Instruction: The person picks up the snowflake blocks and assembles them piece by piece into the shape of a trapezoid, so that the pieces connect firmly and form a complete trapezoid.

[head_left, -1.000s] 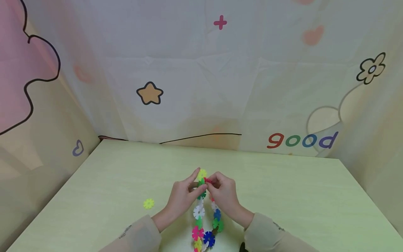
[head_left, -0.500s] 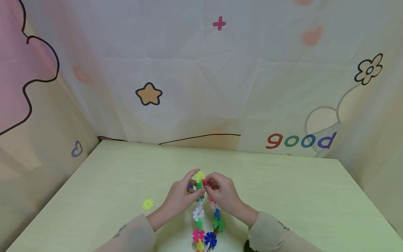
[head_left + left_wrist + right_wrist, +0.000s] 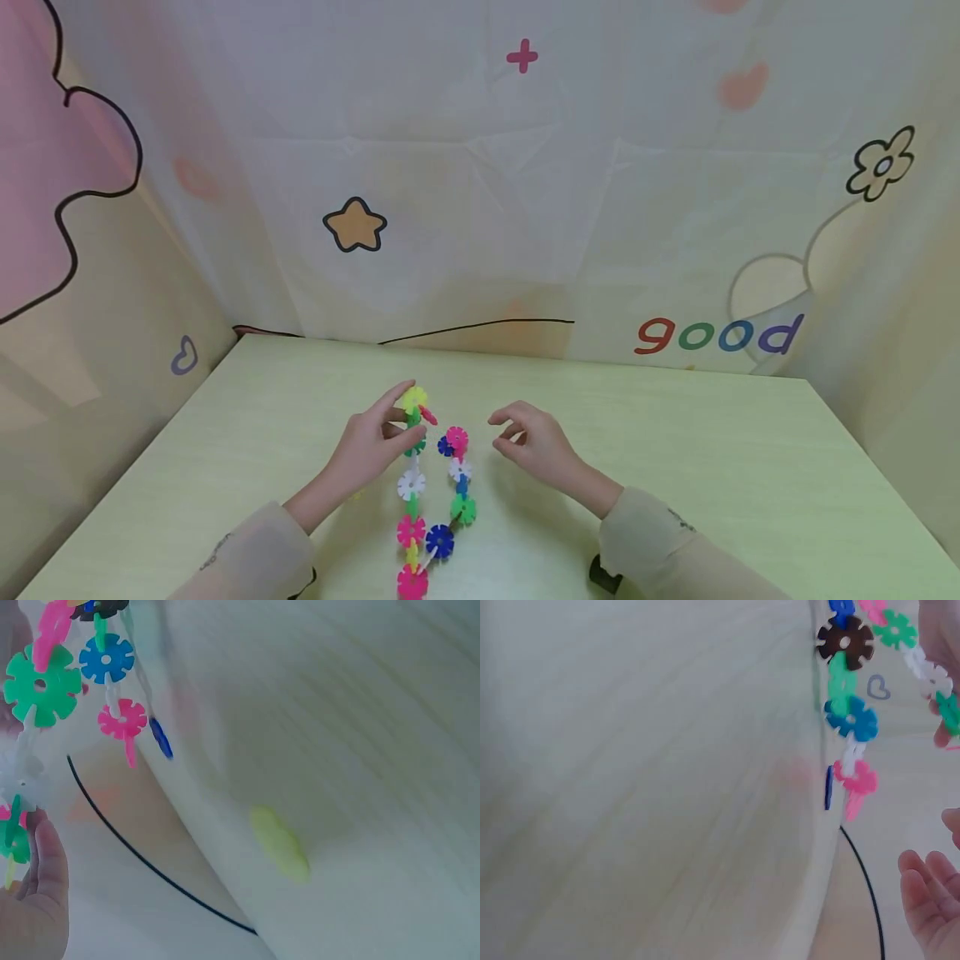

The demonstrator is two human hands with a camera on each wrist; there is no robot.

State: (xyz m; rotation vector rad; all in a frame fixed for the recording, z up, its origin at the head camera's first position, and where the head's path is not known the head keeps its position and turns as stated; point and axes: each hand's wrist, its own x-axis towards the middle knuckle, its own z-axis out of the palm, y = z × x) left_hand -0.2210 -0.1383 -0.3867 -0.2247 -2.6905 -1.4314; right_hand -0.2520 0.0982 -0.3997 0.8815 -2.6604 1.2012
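Observation:
My left hand (image 3: 367, 442) pinches one end of a chain of interlocking plastic snowflake discs (image 3: 411, 484). At that end sit a yellow disc (image 3: 415, 398), a red disc (image 3: 428, 415) seen edge-on, and green discs. From there the chain hangs down and loops back up to a free end with a pink disc (image 3: 457, 437). A dark blue disc (image 3: 160, 739) shows beside the pink end in the left wrist view. My right hand (image 3: 540, 446) is apart from the chain, to its right, fingers loosely bent around nothing.
On the pale table (image 3: 675, 467) a single yellow disc (image 3: 281, 844) lies near the left forearm, which mostly covers it in the head view. A printed curtain (image 3: 450, 167) stands behind the table. A black object (image 3: 604, 575) shows under the right sleeve.
The left hand has moved left, carrying the chain with it. My right hand has let go of the red disc, which stays at the held end, and the gap between the hands has widened.

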